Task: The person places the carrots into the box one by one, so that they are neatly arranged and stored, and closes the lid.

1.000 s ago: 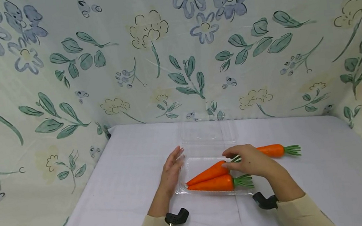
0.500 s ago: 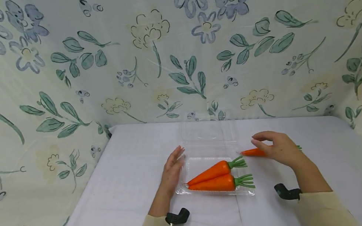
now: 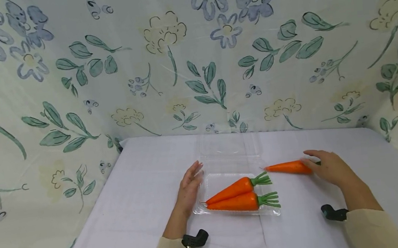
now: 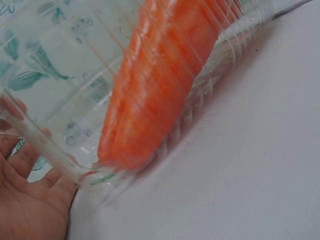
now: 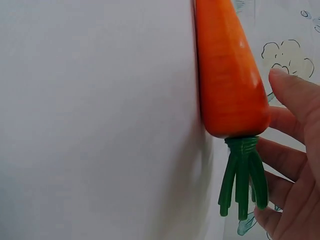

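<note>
A clear plastic clamshell box (image 3: 231, 215) lies on the white table with its lid (image 3: 229, 145) open at the back. Two orange carrots (image 3: 228, 189) (image 3: 231, 203) with green tops lie side by side in it. My left hand (image 3: 194, 175) rests flat and open against the box's left wall. The left wrist view shows the palm (image 4: 30, 200) by the ribbed wall (image 4: 60, 100), with the carrots (image 4: 160, 85) behind it. A third carrot (image 3: 286, 167) lies on the table right of the box. My right hand (image 3: 311, 159) cups its green end, thumb by the carrot's shoulder (image 5: 225, 75), fingers (image 5: 287, 165) behind the stems.
A white cloth covers the table (image 3: 148, 195). Floral fabric walls (image 3: 177, 61) stand close at the back, left and right. Black wrist mounts (image 3: 195, 238) (image 3: 333, 213) sit on both cream sleeves.
My right hand left the carrots in the box and moved right to the green end of the third carrot. My left hand and the box have not moved.
</note>
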{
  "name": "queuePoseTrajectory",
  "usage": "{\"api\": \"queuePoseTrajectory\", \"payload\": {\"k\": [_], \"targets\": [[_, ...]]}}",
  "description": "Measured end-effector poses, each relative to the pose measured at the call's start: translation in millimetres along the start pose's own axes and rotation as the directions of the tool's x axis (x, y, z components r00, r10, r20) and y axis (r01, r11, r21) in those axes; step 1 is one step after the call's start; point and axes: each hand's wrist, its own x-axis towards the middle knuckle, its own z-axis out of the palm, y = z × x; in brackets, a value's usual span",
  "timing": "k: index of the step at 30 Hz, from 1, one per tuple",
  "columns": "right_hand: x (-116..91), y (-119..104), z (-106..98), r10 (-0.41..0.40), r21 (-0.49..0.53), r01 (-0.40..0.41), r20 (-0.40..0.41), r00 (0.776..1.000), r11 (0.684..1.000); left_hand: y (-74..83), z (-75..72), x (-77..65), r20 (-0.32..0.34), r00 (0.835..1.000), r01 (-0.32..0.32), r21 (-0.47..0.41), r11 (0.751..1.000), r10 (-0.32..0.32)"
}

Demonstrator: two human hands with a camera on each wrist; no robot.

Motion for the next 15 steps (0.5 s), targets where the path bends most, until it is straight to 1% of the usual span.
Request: {"api": "queuePoseTrajectory", "payload": {"k": [3,8,11,15], "targets": [[-1.8,6.8,0.9,-0.007,-0.01,0.007,0.017,1.0,1.0,0.6,1.0,-0.2,0.0,1.0,0.003,-0.001,1.0,-0.003],[-4.6,8.3,-0.8,-0.014,0.018,0.013,0.054,0.998,1.0,0.2,0.8,0.3,-0.007,1.0,0.003,0.009,1.0,-0.003],[-6.1,7.6,-3.0,0.001,0.046,-0.006,0.101,0.995,0.999,-0.2,0.4,0.1,-0.01,1.0,0.001,0.015,1.0,-0.001],[-8.1,8.4,-6.3,0.026,0.059,-0.037,0.167,0.986,0.998,-0.5,0.5,-0.1,-0.008,1.0,-0.003,0.007,1.0,0.003]]}}
